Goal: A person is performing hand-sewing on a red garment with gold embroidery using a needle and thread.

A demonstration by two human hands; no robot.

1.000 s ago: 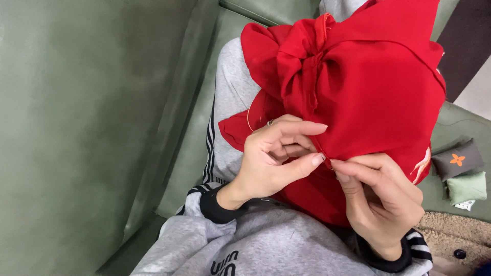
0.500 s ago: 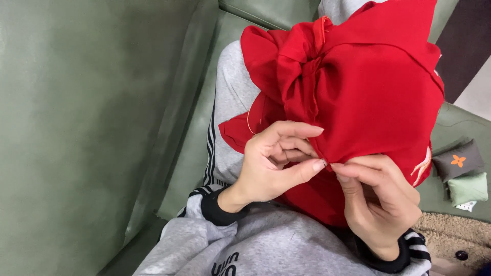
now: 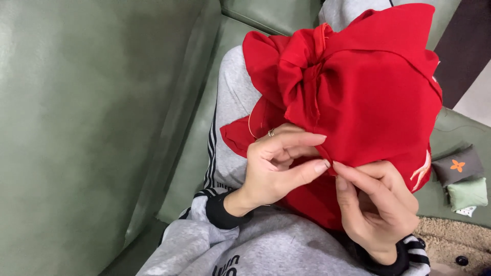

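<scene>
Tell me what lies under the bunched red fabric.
Under the bunched red fabric, a grey trouser leg with black side stripes shows on the green leather sofa. The lap beneath the fabric is covered.

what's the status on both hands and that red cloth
Left hand and right hand both pinching bunched red fabric on lap. Fingertips nearly meet. Nothing in the way.

You sit on a green leather sofa (image 3: 92, 128), its smooth cushions filling the left of your view. At your right, two small pincushions lie on the seat, a dark grey one (image 3: 456, 166) (with an orange flower shape on top) touching a pale green one (image 3: 468, 193). Just below them lies a beige shaggy rug (image 3: 447, 243).
</scene>
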